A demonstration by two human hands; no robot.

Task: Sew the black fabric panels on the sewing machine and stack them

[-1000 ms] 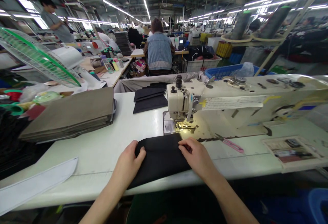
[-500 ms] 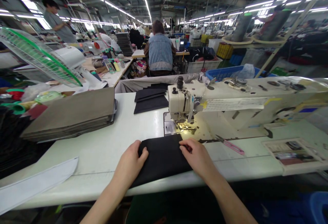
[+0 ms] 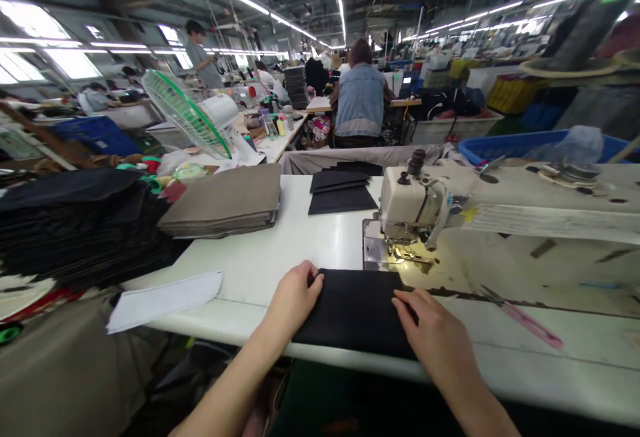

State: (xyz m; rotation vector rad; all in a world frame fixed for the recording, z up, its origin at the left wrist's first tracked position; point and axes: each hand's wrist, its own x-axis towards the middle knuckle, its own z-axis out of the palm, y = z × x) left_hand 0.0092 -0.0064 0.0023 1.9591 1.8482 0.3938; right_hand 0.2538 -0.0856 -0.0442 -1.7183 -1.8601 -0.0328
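A black fabric panel (image 3: 356,310) lies flat on the white sewing table (image 3: 240,264), its lower edge near the table's front edge. My left hand (image 3: 300,294) pinches the panel's upper left corner between thumb and fingers. At the opposite side, my right hand (image 3: 431,324) grips the right edge near its top corner. Just beyond the panel stands the sewing machine (image 3: 413,204), its needle area lit yellow over the metal plate. The panel is in front of that plate, not under the needle.
Behind, several black pieces (image 3: 343,190) lie stacked. To the left are a grey-brown fabric stack (image 3: 225,200), a white strip (image 3: 165,300) and a dark fabric pile (image 3: 75,224). Pink-handled snips (image 3: 530,322) rest at right. A fan (image 3: 190,110) and a seated person (image 3: 360,97) are farther off.
The camera view has turned left, so the scene sits farther right. Both hands still hold the black panel, which now lies squarer to the table edge.
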